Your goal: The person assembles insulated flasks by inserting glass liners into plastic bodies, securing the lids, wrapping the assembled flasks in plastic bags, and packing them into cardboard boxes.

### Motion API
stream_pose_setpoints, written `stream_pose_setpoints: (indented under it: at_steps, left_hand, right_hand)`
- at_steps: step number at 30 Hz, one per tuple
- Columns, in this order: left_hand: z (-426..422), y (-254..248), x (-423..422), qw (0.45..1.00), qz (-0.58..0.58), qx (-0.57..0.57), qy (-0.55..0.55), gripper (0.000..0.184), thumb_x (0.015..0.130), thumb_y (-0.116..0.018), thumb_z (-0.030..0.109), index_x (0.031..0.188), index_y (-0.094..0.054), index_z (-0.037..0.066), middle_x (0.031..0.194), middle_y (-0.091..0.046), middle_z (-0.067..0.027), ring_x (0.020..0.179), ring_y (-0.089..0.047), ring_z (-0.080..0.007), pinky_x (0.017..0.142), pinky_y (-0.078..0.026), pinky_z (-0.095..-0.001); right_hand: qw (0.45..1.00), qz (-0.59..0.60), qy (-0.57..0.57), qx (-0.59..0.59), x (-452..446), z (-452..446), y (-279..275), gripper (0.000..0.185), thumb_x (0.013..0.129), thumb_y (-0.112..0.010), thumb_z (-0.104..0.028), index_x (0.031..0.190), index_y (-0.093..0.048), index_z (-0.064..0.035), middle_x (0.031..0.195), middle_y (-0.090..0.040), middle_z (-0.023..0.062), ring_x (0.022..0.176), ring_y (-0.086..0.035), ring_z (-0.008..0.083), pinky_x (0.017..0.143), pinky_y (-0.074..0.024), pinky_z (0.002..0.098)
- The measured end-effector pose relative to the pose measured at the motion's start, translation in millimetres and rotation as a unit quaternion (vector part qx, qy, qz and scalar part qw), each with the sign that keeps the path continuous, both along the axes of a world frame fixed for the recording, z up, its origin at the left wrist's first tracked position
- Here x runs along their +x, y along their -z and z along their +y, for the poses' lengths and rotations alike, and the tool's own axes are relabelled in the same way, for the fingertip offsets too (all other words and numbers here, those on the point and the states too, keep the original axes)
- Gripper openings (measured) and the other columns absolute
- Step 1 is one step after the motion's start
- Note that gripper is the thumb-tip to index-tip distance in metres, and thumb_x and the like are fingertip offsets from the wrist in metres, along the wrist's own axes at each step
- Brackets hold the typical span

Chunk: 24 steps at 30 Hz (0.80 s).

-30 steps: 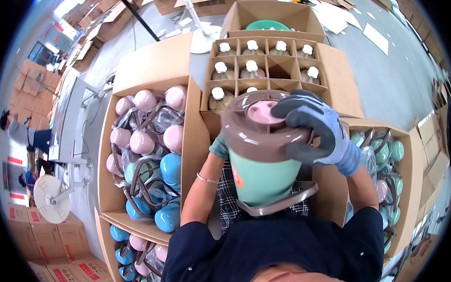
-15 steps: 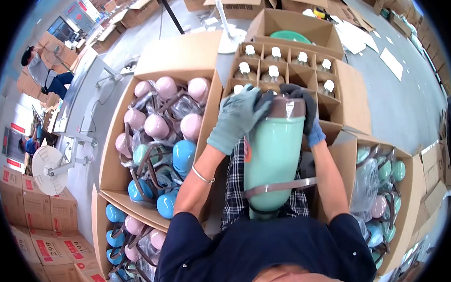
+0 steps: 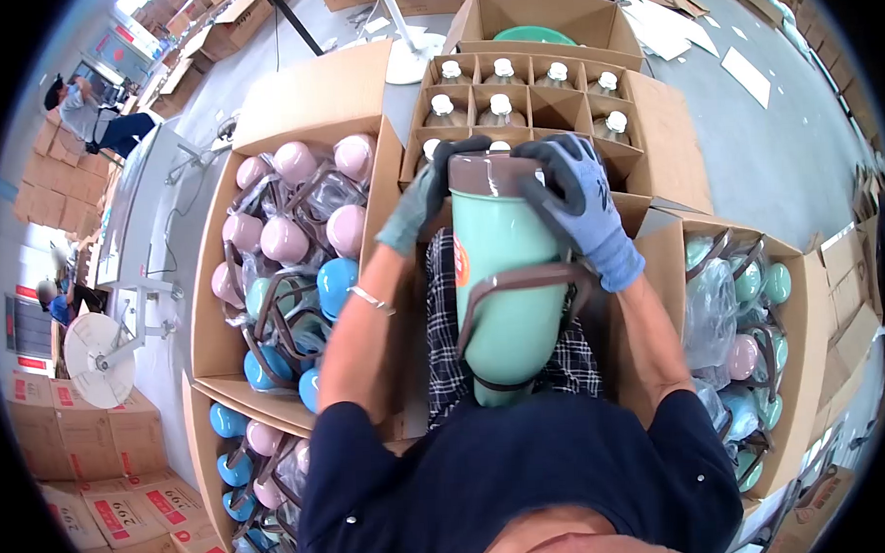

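Note:
A mint-green thermos flask [image 3: 505, 245] stands between my knees, tilted slightly, with its brown collar at the far end and its brown carrying handle [image 3: 521, 279] across its near side. An orange sticker shows on its left. My gloved left hand [image 3: 430, 194] is closed around the left edge of the collar. My gloved right hand [image 3: 581, 208] curls over the collar's right side, its thumb against the flask. Just beyond both hands is a divided carton [image 3: 544, 107] holding silvery glass liners with white-capped necks.
To my left, an open carton [image 3: 205, 314] holds pink, blue and green flasks with brown handles. Another box of flasks [image 3: 797, 381] stands at my right. A green round item [image 3: 534, 35] lies in the far carton. Two people [image 3: 106, 122] are at the far left.
The flask has turned so its handle swings round toward the front. My left hand has moved from the top to the collar's left side, and my right hand now shows its back.

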<state>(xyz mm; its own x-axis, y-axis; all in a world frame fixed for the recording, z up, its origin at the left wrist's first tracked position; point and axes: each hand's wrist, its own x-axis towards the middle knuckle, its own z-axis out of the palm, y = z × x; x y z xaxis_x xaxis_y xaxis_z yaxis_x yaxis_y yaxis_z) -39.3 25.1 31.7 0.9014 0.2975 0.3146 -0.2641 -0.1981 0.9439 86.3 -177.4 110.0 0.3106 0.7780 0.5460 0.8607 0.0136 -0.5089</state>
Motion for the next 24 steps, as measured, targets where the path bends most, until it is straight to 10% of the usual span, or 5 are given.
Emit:
stream_pose_setpoints:
  at_steps: [1,3,8,18,24]
  left_hand:
    - [0.5,17.5,0.4,0.919,0.064,-0.379,0.085,0.045,0.101,-0.033,0.029,0.133,-0.045,0.0,0.129,-0.054,-0.012,0.116,-0.053,-0.016,0.098,-0.043,-0.0308]
    - [-8.8,31.6,12.4,0.956,0.044,0.264,-0.122,0.04,0.1,-0.036,0.025,0.128,-0.048,-0.001,0.123,-0.056,-0.0143,0.11,-0.057,-0.0195,0.096,-0.045,-0.0318]
    - [-62.7,31.0,-38.7,0.972,0.078,-0.209,-0.071,0.039,0.098,-0.042,0.025,0.128,-0.049,0.0,0.12,-0.058,-0.0129,0.104,-0.059,-0.0188,0.091,-0.048,-0.0317]
    - [-177.8,-70.3,-96.1,0.959,0.177,-0.213,-0.055,0.097,0.086,-0.067,0.015,0.149,0.005,0.009,0.088,-0.058,-0.0052,0.057,-0.054,-0.0089,0.05,-0.049,-0.0229]
    - [-109.1,-55.1,-112.7,0.921,0.22,-0.32,0.028,0.077,0.087,-0.067,0.027,0.148,-0.023,0.011,0.076,-0.059,0.0006,0.05,-0.051,-0.0052,0.043,-0.043,-0.0197]
  right_hand:
    - [0.996,-0.075,-0.027,0.043,-7.6,-0.5,-16.3,0.038,0.068,-0.067,-0.022,0.105,-0.061,-0.0116,0.104,-0.054,0.0108,0.101,-0.05,0.0329,0.087,-0.0387,0.046]
    - [0.979,-0.138,-0.144,0.039,-24.6,-18.4,-65.7,0.061,0.061,-0.07,-0.039,0.116,-0.058,-0.0141,0.118,-0.053,0.0153,0.109,-0.049,0.0366,0.1,-0.0323,0.052]
    - [0.964,-0.115,-0.229,-0.077,-40.8,-54.0,-92.8,0.075,0.059,-0.076,-0.046,0.123,-0.056,-0.0112,0.126,-0.052,0.0178,0.112,-0.053,0.0386,0.092,-0.0427,0.047]
    - [0.989,0.096,-0.04,-0.104,7.2,-19.4,-38.4,0.032,0.083,-0.063,-0.032,0.1,-0.064,-0.0045,0.082,-0.063,0.0147,0.077,-0.062,0.0284,0.073,-0.0489,0.0339]
    - [0.963,-0.11,-0.227,-0.095,46.8,-12.1,-62.9,0.033,0.087,-0.061,-0.036,0.099,-0.063,-0.0054,0.087,-0.066,0.0129,0.082,-0.063,0.0282,0.072,-0.0499,0.0354]
